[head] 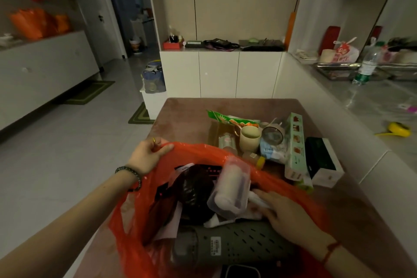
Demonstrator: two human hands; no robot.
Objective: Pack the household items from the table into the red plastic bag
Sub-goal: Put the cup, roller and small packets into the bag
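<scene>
A: Where is the red plastic bag (pixel 198 153)?
B: At the bench's (pixel 180 115) near edge; the left hand (pixel 150 153) pinches its far-left rim.
A: The right hand (pixel 286 212)?
B: Inside, fingers flat and loose, beside a clear-wrapped white roll (pixel 230 189).
A: What's unpacked?
B: A beige cup (pixel 249 136) and boxes, far right.
</scene>
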